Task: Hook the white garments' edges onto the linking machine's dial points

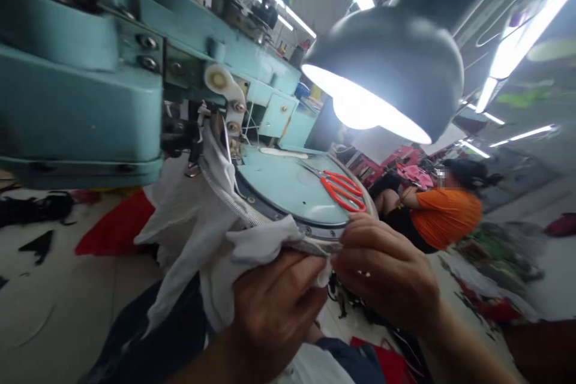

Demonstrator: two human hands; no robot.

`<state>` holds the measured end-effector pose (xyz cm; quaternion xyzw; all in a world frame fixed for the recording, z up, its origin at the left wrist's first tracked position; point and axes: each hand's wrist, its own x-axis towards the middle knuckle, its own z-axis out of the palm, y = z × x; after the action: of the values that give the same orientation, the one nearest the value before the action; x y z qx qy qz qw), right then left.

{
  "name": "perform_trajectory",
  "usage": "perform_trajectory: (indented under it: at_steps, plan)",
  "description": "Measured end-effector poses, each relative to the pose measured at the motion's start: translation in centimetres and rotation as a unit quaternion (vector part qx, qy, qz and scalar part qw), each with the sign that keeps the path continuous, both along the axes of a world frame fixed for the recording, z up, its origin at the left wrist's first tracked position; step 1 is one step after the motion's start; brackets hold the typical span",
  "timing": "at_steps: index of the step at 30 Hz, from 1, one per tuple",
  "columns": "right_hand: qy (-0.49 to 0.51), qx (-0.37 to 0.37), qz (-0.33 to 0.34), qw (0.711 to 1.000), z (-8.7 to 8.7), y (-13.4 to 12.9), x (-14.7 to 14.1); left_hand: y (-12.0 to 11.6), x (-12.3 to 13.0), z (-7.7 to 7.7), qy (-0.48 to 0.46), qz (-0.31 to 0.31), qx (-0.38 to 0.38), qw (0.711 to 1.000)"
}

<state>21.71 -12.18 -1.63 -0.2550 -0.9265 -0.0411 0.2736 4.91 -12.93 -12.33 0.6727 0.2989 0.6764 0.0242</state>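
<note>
A pale green machine (81,108) has a round plate (279,183) ringed by a metal rim with small pins. White fabric (265,243) hangs along the rim's near left side and drapes down over my lap. My left hand (281,306) is closed on the fabric's edge just below the front of the rim. Beside it on the right, my right hand (382,270) pinches the fabric's edge against the rim, fingertips near the pins. Red-handled scissors (344,191) lie on the plate, blades toward the upper left.
A grey lamp (396,66) shines low above the plate. Red cloth (117,225) and dark scraps lie on the floor at left. A person in an orange top (450,216) sits at right, near heaped fabric (499,258).
</note>
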Motion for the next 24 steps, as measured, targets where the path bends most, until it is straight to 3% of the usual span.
perform_trajectory:
  at_steps: [24]
  plan:
    - [0.05, 0.038, -0.098, 0.993, -1.4, -1.3, -1.2, 0.7, 0.0, -0.8, -0.024, -0.046, 0.013, 0.999]
